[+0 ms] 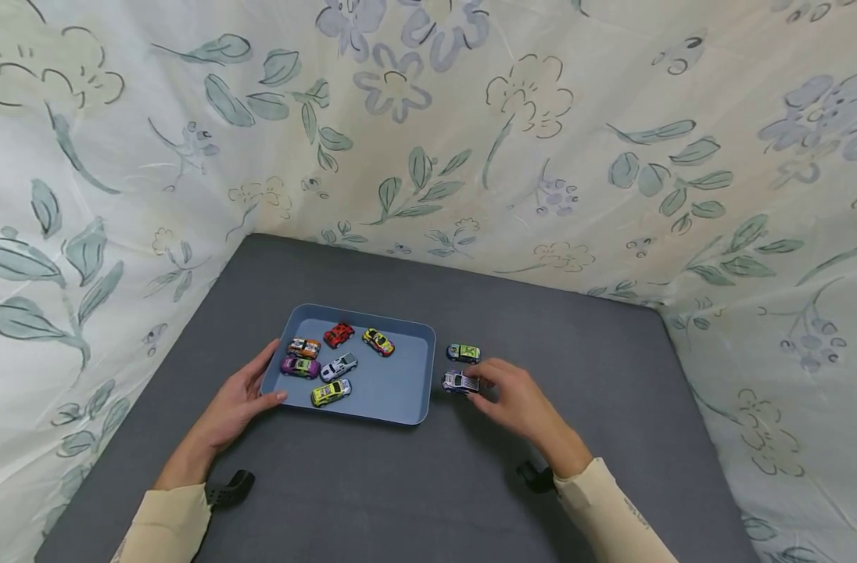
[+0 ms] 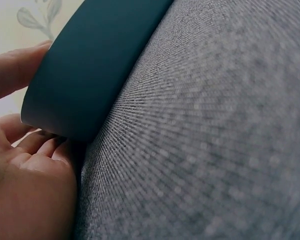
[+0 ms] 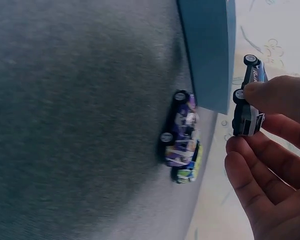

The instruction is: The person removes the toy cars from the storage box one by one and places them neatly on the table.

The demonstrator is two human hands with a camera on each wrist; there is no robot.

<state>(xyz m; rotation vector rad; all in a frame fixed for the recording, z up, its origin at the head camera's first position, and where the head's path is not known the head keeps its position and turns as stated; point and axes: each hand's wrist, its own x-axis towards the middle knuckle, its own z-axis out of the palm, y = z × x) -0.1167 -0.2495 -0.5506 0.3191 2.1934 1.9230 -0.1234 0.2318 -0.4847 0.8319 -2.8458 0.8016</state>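
My left hand (image 1: 234, 403) grips the left end of a shallow blue-grey tray (image 1: 393, 413), thumb at the near corner and fingers at the side. In the left wrist view the tray's wall (image 2: 90, 70) stands between thumb and fingers. My right hand (image 1: 516, 400) pinches a small silver-and-black toy car (image 3: 249, 100) between thumb and fingers, off the cloth, just right of the tray. Beneath it in the right wrist view, a purple-and-white toy car (image 3: 180, 132) rests on the cloth. Beside that one is a green toy car (image 1: 464, 353).
Inside the tray, toward its left, lie several toy cars, among them a red one (image 1: 339, 335), a white one (image 1: 339, 367) and a purple one (image 1: 300, 367). A dark grey cloth (image 1: 400, 500) covers the table. Floral fabric (image 1: 428, 156) hangs behind and at both sides.
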